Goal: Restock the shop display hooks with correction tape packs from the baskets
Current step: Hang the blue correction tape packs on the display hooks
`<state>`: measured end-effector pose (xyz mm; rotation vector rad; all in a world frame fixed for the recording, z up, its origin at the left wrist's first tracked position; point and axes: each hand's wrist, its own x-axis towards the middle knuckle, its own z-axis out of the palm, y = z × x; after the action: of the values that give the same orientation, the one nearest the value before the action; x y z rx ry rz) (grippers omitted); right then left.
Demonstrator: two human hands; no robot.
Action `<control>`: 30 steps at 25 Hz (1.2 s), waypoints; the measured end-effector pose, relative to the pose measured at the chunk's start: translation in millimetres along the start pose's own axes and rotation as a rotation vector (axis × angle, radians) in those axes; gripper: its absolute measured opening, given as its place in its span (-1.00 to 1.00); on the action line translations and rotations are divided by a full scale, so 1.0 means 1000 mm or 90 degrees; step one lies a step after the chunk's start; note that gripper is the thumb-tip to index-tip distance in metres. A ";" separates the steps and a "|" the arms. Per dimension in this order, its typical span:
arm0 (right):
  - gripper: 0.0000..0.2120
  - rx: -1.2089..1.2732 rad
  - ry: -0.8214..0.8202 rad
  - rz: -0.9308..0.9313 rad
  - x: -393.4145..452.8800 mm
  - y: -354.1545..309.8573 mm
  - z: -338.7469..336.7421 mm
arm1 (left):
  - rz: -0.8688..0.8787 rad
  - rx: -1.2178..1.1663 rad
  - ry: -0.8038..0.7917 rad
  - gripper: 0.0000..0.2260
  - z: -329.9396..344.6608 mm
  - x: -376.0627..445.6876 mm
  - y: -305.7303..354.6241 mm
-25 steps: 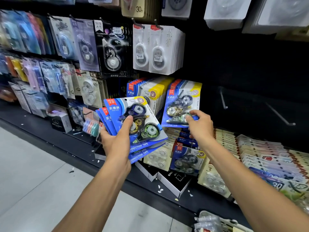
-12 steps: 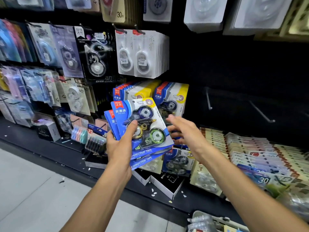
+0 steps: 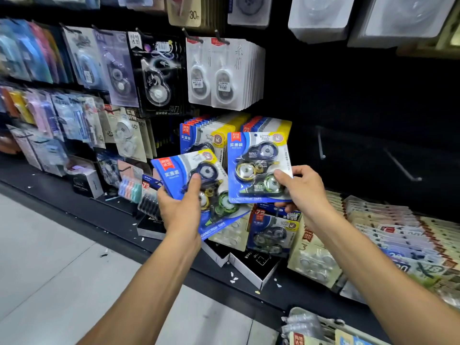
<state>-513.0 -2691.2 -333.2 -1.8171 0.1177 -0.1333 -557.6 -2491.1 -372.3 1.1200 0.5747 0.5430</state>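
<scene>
My left hand [image 3: 179,212] grips a small stack of blue correction tape packs [image 3: 225,224], thumb across the top one, tilted to the right. To its right my right hand [image 3: 302,189] pinches a single blue correction tape pack [image 3: 258,155] by its lower right corner and holds it upright. This single pack is in front of two rows of matching blue and yellow packs [image 3: 211,130] hanging on display hooks. A white basket [image 3: 321,322] with more packs shows at the bottom right edge.
Two bare metal hooks [image 3: 321,145] stick out of the black wall at right. Other hanging tape packs fill the wall left and above. The low black shelf [image 3: 62,195] carries boxes and rows of flat packs [image 3: 398,235] at right. Grey floor lies at lower left.
My right hand has taken one pack off the stack in my left hand and lifted it up to the right. The left hand still holds the remaining stack.
</scene>
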 end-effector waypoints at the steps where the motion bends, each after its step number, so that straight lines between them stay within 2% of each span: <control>1: -0.75 -0.040 0.017 -0.028 0.002 0.002 -0.003 | 0.015 0.007 0.034 -0.49 -0.002 0.002 0.002; 3: -0.78 -0.115 0.045 -0.102 0.003 0.008 -0.005 | 0.036 0.002 0.086 -0.40 -0.007 0.008 0.005; 6: -0.77 -0.135 0.064 -0.141 -0.003 0.019 -0.002 | 0.055 -0.022 0.104 -0.42 -0.013 0.018 0.010; 9: -0.71 -0.066 0.115 -0.133 -0.007 0.023 0.001 | 0.053 -0.050 0.074 -0.60 -0.013 0.015 0.011; 11: -0.75 -0.148 0.137 -0.196 -0.009 0.018 0.006 | 0.047 -0.060 0.054 -0.66 -0.012 0.010 0.011; 13: -0.90 -0.270 0.122 -0.254 -0.004 0.011 0.018 | 0.041 -0.072 0.035 -0.64 -0.011 0.006 0.011; 14: -0.90 -0.269 0.112 -0.243 0.004 0.008 0.024 | 0.038 -0.076 0.026 -0.64 -0.010 0.006 0.010; 16: -0.89 -0.210 0.094 -0.141 0.031 0.006 0.034 | 0.032 -0.082 0.008 -0.68 -0.010 0.006 0.007; 20: -0.44 -0.036 -0.073 0.111 0.061 0.006 0.040 | 0.026 -0.060 -0.018 -0.65 -0.007 0.006 0.005; 23: -0.33 0.032 -0.095 0.165 0.058 0.026 0.034 | 0.018 -0.042 -0.038 -0.67 -0.005 0.004 0.004; 25: -0.45 -0.040 -0.015 0.100 0.046 0.033 0.028 | 0.015 -0.029 -0.053 -0.66 -0.003 0.002 0.002; 27: -0.73 -0.016 0.009 -0.006 0.028 0.030 0.025 | 0.006 -0.025 -0.074 -0.64 -0.001 -0.001 0.002; 28: -0.78 0.051 -0.055 -0.038 0.016 0.025 0.025 | 0.005 -0.021 -0.084 -0.64 0.000 -0.001 0.002; 30: -0.68 0.071 -0.225 -0.094 -0.005 0.015 0.025 | 0.002 -0.017 -0.106 -0.66 0.003 -0.004 0.002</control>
<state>-514.5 -2669.7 -353.6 -1.7095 -0.2691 0.0773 -558.9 -2495.5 -368.4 1.1293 0.4197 0.4538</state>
